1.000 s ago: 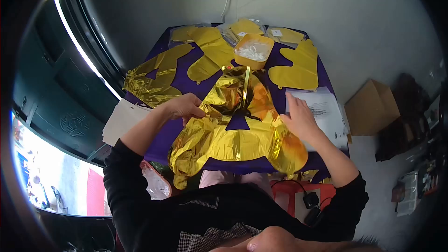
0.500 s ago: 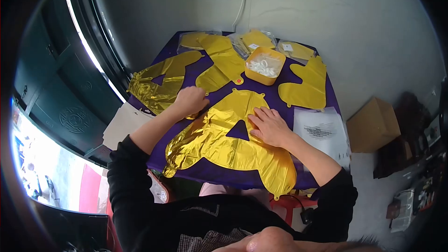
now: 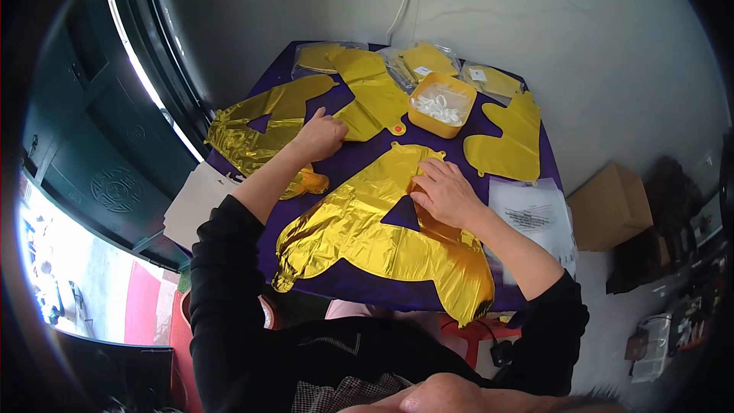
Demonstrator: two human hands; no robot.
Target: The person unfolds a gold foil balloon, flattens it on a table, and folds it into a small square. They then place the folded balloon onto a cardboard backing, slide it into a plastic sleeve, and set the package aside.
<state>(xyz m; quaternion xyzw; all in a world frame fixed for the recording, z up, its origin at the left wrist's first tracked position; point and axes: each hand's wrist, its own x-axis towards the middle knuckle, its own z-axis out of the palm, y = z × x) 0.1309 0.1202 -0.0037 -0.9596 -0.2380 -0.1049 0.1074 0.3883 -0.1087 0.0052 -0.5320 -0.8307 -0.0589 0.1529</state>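
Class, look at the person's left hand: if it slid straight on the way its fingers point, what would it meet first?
Most likely the flat gold foil balloon just beyond the left hand; the fingertips seem to touch its edge. The yellow tray lies further along, though depth is hard to judge.

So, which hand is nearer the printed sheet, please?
Right. The right hand rests on the gold foil balloon beside the printed sheet; the left hand is farther off, beyond that balloon.

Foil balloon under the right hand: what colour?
Shiny gold foil balloon, best in the head view.
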